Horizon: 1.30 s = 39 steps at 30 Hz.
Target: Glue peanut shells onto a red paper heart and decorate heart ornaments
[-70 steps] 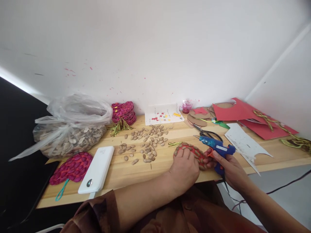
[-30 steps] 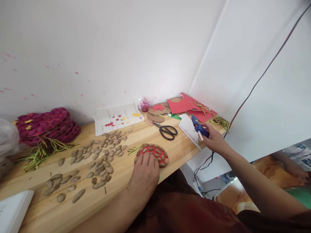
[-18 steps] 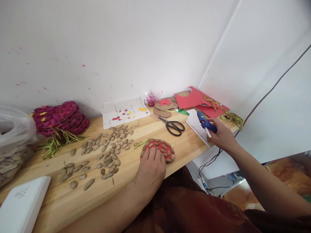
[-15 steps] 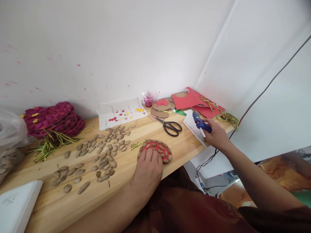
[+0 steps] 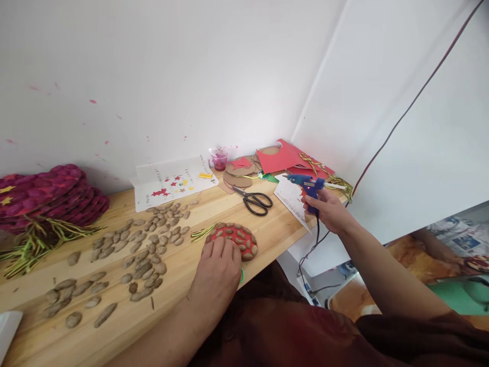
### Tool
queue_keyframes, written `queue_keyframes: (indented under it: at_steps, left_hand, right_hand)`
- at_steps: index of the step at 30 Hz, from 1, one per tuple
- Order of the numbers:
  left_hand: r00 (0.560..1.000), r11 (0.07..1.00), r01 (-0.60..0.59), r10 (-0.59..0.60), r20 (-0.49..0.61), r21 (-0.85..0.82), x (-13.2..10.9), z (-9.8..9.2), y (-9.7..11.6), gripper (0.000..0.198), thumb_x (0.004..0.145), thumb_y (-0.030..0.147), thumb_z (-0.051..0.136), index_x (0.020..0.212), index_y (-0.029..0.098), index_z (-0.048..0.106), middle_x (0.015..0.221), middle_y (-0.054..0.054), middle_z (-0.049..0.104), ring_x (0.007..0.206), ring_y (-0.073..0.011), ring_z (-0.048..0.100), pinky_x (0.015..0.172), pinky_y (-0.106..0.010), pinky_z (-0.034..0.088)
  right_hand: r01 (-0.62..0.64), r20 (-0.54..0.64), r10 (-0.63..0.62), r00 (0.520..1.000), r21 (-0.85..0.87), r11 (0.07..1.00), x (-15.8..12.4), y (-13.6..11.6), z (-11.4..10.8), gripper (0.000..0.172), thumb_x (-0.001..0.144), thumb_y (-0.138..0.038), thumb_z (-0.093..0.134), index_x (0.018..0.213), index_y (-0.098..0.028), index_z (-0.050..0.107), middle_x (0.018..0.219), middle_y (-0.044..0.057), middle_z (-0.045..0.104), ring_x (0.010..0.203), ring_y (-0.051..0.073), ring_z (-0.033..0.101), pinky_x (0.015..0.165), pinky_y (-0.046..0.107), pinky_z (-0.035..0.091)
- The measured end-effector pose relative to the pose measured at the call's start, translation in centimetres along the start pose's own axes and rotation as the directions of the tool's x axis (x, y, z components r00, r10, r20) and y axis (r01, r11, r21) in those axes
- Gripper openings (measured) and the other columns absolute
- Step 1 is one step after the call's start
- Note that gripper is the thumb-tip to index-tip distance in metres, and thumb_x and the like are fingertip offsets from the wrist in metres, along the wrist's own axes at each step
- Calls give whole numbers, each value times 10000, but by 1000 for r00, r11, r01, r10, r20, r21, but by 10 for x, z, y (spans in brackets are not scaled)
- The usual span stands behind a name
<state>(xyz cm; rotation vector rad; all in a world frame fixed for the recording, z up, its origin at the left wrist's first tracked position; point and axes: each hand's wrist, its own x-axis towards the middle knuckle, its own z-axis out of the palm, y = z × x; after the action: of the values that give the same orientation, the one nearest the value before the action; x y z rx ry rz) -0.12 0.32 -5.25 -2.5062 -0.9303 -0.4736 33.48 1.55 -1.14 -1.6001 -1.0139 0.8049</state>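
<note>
My left hand (image 5: 219, 267) lies over the near left part of a red disc (image 5: 240, 236) studded with unshelled peanuts, its fingers bent and close together. Its fingertips are hidden, so whether a loose peanut is under them cannot be seen. From the disc's left side sticks a yellow-green string tassel (image 5: 204, 233), and a bit of green loop (image 5: 242, 276) shows by my wrist. My right hand (image 5: 331, 209) is wrapped round the handle of a blue hot glue gun (image 5: 307, 184), held above the table's right end with its nozzle to the left.
Loose peanuts (image 5: 145, 267) spread across the wooden table (image 5: 168, 311). Black scissors (image 5: 256, 202) lie behind the disc. Further back are a sheet with small stars (image 5: 145, 193), a cup of pink liquid (image 5: 219, 161), cardboard and red paper (image 5: 277, 158). Purple tasselled discs (image 5: 57, 196) are stacked left.
The glue gun has turned: its nozzle now points left and its glue stick right. My left hand stays on the peanut disc. The view has shifted to the right.
</note>
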Motion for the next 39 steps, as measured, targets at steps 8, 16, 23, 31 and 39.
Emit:
queue_keyframes:
  at_steps: [8, 16, 23, 31, 39]
  left_hand:
    - [999, 1000, 13, -13, -39, -3, -1, 3, 0, 184, 879, 53, 558, 928, 86, 732, 846, -143, 666, 842, -293, 606, 755, -413, 469]
    - [999, 1000, 7, -7, -45, 10, -1, 0, 0, 170, 847, 59, 582, 911, 91, 736, 821, -130, 674, 807, -293, 622, 725, -401, 484]
    - [999, 1000, -1, 1, -45, 6, 0, 1, -1, 163, 848, 58, 586, 919, 87, 729, 830, -134, 673, 812, -294, 623, 734, -404, 479]
    - [999, 1000, 25, -25, -27, -10, 1, 4, 2, 136, 865, 113, 624, 918, 96, 748, 845, -128, 700, 797, -273, 620, 734, -399, 489]
    - [999, 999, 37, -38, -21, -39, 3, 7, 5, 69, 846, 142, 675, 859, 110, 734, 829, -105, 697, 789, -256, 614, 790, -404, 506]
  right_hand:
    - [-189, 158, 152, 976, 256, 948, -5, -6, -5, 223, 667, -199, 726, 878, -233, 661, 909, 33, 706, 704, 153, 624, 636, 314, 591]
    - [-233, 228, 168, 959, 299, 925, -9, -4, -6, 296, 677, -157, 741, 966, -219, 735, 977, 36, 731, 751, 140, 649, 655, 266, 588]
    - [-247, 221, 184, 958, 308, 919, -11, -1, -5, 329, 675, -148, 788, 994, -227, 770, 1036, 42, 760, 812, 148, 706, 718, 260, 629]
    - [-240, 144, 202, 969, 332, 912, 6, 3, -5, 257, 750, -110, 789, 971, -240, 766, 933, 1, 756, 740, 108, 713, 662, 175, 645]
    - [-346, 119, 326, 938, 366, 864, 23, 5, -4, 162, 921, -118, 617, 884, -211, 745, 860, 40, 771, 693, 120, 725, 614, 171, 656]
